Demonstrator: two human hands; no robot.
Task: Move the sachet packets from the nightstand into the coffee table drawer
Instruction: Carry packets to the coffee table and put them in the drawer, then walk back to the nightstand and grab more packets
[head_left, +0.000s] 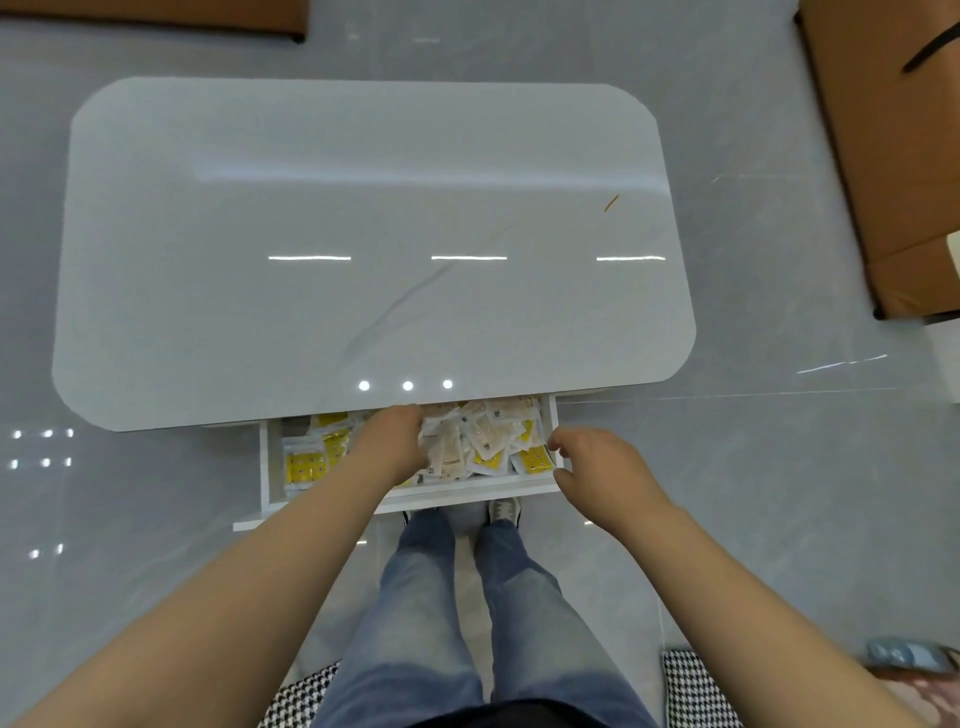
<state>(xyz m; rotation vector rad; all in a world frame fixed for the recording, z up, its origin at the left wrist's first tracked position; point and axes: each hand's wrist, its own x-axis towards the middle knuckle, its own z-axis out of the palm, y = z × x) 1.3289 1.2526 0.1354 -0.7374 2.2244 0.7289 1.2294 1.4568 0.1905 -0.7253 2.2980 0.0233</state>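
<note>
The left hand (392, 441) is reaching into the open white coffee table drawer (457, 491), resting on the heap of white and yellow sachet packets (478, 441). Its fingers are hidden, so I cannot tell its grip. More packets are lying on either side of it. The right hand (597, 467) is curling loosely at the drawer's right wall; whether it is gripping is unclear.
</note>
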